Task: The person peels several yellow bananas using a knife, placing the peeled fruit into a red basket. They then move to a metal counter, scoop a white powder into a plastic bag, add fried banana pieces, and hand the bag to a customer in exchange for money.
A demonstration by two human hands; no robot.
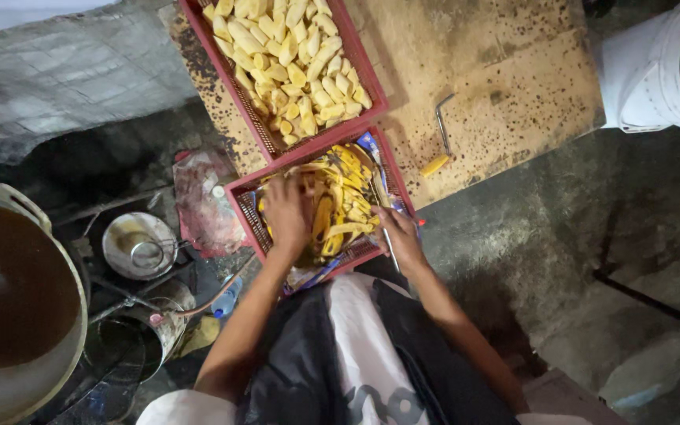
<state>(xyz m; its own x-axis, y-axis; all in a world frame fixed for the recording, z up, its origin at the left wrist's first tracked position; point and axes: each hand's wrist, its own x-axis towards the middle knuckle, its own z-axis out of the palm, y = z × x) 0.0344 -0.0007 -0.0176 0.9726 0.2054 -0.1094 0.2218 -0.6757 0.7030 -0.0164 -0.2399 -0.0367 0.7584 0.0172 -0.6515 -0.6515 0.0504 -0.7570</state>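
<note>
Head view: limp yellow peels (338, 206)

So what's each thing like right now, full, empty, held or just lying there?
Far red crate: heaped with pale peeled pieces.
Near red crate: partly filled with yellow peels.
Left hand: palm down in the peels.
Right hand: on the near crate's rim, gripping a thin metal tool; blade unclear.
Yellow-handled peeler: lying loose on the board.
Big pot: filled with dark liquid.
White bucket: upright, contents unclear.

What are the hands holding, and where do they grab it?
Left hand presses on yellow peels in the red crate. Right hand grips a thin knife-like tool; where exactly is hidden.
</note>
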